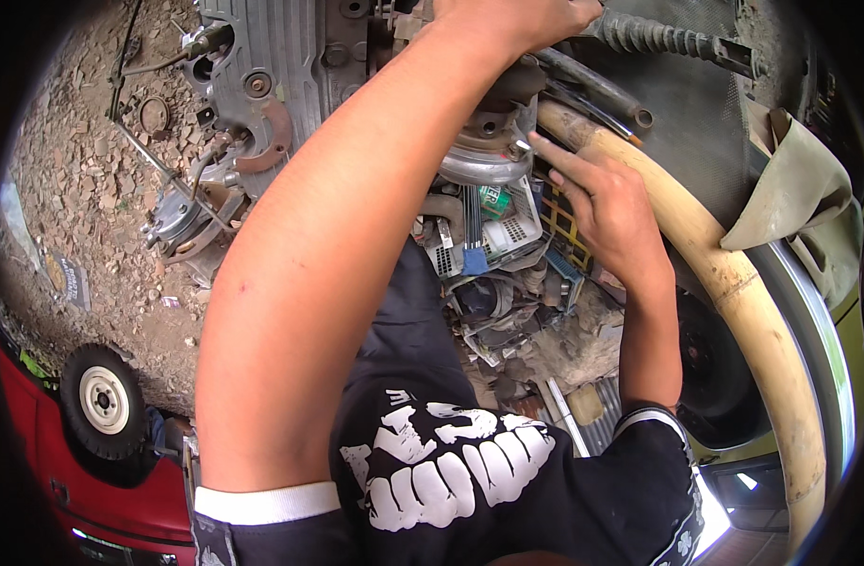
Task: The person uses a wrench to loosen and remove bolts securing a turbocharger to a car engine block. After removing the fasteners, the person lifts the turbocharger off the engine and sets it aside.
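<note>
Working area: the round, silver-rimmed metal part is sitting in the upper middle of the head view, to the right of the ribbed engine cover and partly behind the left forearm. I am judging the step in hand to be close fingertip work at the part's right-hand edge, where a small bright stub is protruding. For doing this well, I am favouring light finger pressure, a well-steadied part, and a line of sight that the left forearm is not blocking. The bamboo pole is running just beside the right knuckles, so I am rating a short, straight approach as safest.

Pose: the hands are standing apart. The left hand is lying at the top edge, near the ribbed rubber boot; the frame is cropping it, so I cannot tell whether it is clamping anything. The right hand is angling up and inward, index finger extending toward the stub, thumb hiding; I cannot tell contact from near-contact there.
</note>
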`<state>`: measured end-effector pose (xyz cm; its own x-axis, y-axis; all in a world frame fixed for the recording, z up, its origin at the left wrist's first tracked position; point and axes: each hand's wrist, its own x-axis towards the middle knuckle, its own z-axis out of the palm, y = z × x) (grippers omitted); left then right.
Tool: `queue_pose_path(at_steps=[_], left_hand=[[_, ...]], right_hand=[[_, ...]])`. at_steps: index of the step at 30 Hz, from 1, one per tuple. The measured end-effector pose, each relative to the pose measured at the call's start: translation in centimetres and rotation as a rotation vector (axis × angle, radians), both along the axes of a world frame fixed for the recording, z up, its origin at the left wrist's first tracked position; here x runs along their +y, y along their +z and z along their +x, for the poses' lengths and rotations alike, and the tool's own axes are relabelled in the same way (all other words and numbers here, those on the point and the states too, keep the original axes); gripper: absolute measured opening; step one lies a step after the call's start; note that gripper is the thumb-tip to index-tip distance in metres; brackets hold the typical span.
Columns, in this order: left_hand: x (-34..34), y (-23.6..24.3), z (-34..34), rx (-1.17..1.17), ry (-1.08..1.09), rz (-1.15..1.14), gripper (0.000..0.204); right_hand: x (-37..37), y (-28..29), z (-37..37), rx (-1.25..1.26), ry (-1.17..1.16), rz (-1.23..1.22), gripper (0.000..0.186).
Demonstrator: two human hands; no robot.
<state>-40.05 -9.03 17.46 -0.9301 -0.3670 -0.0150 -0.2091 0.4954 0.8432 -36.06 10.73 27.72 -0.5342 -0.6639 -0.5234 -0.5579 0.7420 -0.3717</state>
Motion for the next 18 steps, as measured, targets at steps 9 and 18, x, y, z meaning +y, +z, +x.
queue_pose_path(at_steps=[9,18], left_hand=[[-0.7,1.2,0.0,-0.131,-0.045,0.124,0.046],[-0.2,0.4,0.2,-0.098,-0.011,0.127,0.046]], right_hand=[[-2.9,2.6,0.2,0.121,0.223,0.263,0.041],[-5.2,3.2,0.5,0.122,0.401,0.34,0.033]])
